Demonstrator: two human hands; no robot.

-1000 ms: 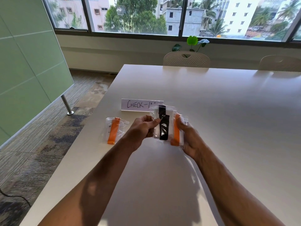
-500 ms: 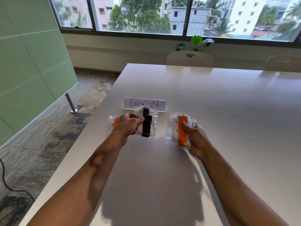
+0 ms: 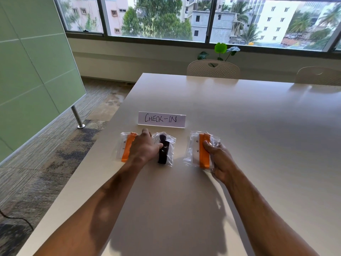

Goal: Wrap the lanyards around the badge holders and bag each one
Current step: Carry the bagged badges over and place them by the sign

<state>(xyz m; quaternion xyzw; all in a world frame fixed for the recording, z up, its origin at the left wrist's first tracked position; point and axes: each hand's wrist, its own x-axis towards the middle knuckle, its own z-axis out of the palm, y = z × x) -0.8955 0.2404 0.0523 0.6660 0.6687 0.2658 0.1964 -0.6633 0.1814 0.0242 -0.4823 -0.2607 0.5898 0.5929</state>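
From the head camera, three bagged badges lie in a row on the white table (image 3: 239, 126), just in front of a card (image 3: 161, 119) handwritten "CHECK-IN". The left hand (image 3: 145, 147) rests over the gap between the left orange bag (image 3: 126, 146) and the black bag (image 3: 165, 148), its thumb on the black lanyard; whether its fingers curl round anything I cannot tell. The right hand (image 3: 219, 158) grips the right orange bag (image 3: 202, 150), thumb pressed on the orange strap, fingers curled under its right edge. That bag shows a "V". The left orange bag lies near the table's left edge; bare tabletop stretches right and beyond the card.
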